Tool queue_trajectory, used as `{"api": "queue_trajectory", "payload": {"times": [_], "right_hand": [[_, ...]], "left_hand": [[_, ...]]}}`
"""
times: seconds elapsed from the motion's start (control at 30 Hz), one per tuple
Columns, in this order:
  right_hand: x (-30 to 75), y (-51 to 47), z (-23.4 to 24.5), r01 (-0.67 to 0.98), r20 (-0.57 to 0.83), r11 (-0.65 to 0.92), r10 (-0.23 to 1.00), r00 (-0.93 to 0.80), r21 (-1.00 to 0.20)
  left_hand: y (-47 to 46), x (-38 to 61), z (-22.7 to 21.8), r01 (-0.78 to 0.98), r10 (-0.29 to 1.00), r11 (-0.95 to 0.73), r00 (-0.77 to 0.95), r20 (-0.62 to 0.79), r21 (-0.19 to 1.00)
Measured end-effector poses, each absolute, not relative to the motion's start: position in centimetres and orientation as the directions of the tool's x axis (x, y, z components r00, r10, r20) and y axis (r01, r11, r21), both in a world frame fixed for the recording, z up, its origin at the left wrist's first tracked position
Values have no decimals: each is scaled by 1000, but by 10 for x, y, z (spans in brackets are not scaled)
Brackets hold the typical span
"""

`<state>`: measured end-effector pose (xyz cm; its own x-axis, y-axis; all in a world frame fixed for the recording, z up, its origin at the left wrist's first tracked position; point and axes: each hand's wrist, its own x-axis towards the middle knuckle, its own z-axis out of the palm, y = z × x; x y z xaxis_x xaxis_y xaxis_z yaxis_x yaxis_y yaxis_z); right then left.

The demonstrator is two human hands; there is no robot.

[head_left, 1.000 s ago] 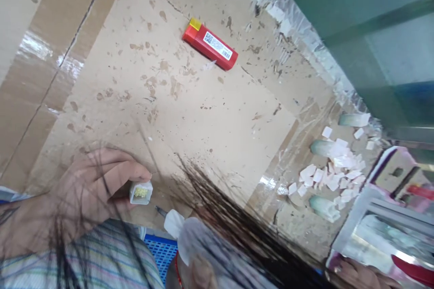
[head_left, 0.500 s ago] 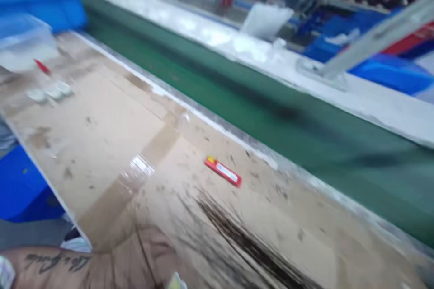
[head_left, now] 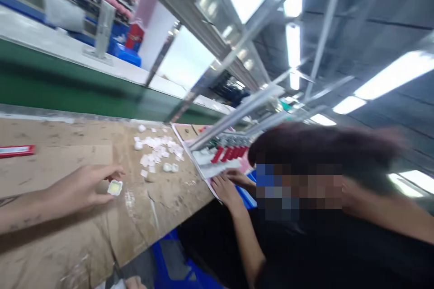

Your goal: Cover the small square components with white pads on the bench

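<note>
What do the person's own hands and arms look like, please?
The left hand wears no glove; the left forearm is sleeveless where visible, with dark, tattoo-like markings. Only part of the right hand shows at the bottom edge, so its wrist and any sleeve cannot be judged.

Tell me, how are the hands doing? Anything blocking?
Left hand holding small squarish white piece, pale-yellow end showing. Right hand mostly cut off below. Flat white square chips scattered beyond, touching neither hand.
</note>
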<state>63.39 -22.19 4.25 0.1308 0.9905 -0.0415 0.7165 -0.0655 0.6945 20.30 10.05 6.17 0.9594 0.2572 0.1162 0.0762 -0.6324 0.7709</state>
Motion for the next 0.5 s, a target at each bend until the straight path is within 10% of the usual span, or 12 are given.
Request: {"api": "queue_trajectory", "payload": {"times": [0.5], "right_hand": [[667,-269,23,559,-78,-49,976,202,827]], "left_hand": [[8,421,24,-51,-17,-929,995,95,367]]}}
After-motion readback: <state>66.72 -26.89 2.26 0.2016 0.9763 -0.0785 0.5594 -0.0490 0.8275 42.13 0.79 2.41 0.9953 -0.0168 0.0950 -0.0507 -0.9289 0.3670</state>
